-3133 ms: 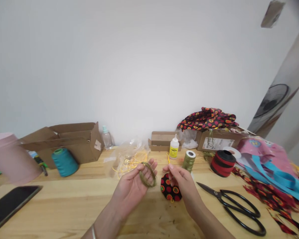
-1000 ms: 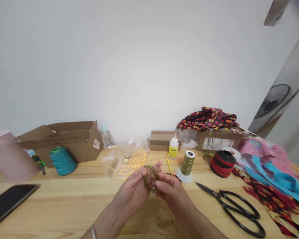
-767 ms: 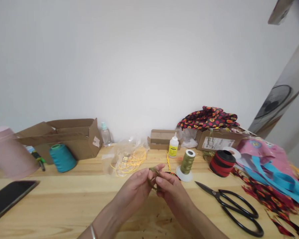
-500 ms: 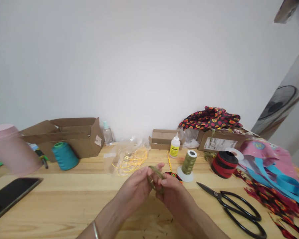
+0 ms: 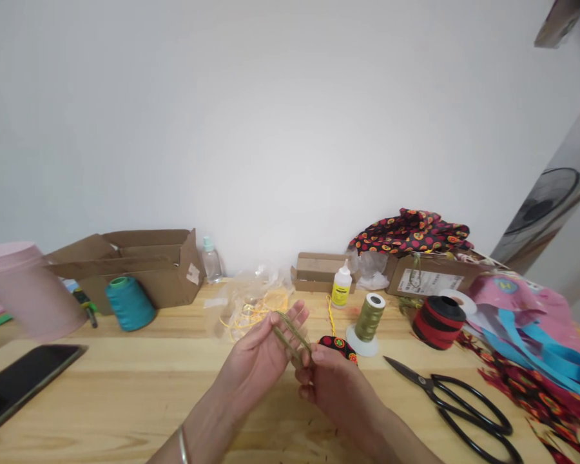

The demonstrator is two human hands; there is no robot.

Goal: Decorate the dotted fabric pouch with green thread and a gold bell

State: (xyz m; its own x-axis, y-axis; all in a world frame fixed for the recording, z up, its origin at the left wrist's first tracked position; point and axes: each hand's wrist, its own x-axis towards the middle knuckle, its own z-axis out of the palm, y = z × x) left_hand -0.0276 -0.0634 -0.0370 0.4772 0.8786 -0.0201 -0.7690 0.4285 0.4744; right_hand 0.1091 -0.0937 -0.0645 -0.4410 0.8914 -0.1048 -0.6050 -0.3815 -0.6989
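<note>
A loop of olive-green cord (image 5: 292, 331) is stretched between my two hands above the table. My left hand (image 5: 258, 354) has its thumb over the upper end of the loop, with its fingers extended behind it. At the lower end, my right hand (image 5: 338, 383) pinches the cord between thumb and fingertips. Just past the right fingers lies a black, red-patterned fabric piece (image 5: 337, 345) with a yellow cord (image 5: 330, 314) running from it. A spool of olive-green thread (image 5: 370, 319) stands to the right of that piece.
Black scissors (image 5: 464, 406) lie right of my right hand. A glue bottle (image 5: 341, 287), small cardboard box (image 5: 319, 283) and bagged yellow cord (image 5: 256, 309) are behind. At left are a teal thread cone (image 5: 129, 304), phone (image 5: 26, 383) and pink container (image 5: 33, 296). Red-black ribbon roll (image 5: 439, 322) sits at right.
The loop has been drawn out longer and straighter between my hands. My left fingers have moved up and spread more, and my right hand has shifted slightly down, uncovering more patterned fabric.
</note>
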